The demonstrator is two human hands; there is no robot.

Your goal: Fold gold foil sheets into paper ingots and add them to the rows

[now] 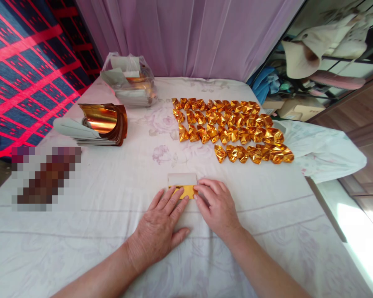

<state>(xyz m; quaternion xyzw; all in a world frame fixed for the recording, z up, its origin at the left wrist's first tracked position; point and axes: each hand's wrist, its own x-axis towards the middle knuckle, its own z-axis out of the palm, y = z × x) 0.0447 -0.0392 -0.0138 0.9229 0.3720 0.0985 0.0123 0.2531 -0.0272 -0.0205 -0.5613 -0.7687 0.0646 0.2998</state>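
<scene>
A small sheet of gold foil paper, white on its back, lies partly folded on the white floral cloth in front of me. My left hand rests flat with its fingertips pressing the gold fold from the left. My right hand presses the same fold at its right end. Beyond them, several folded gold paper ingots lie in neat rows.
A curled stack of gold foil sheets sits at the left. A clear plastic bag of paper stands at the back. A pixelated patch covers something at the left. The table's right edge drops off beside a crumpled white cloth.
</scene>
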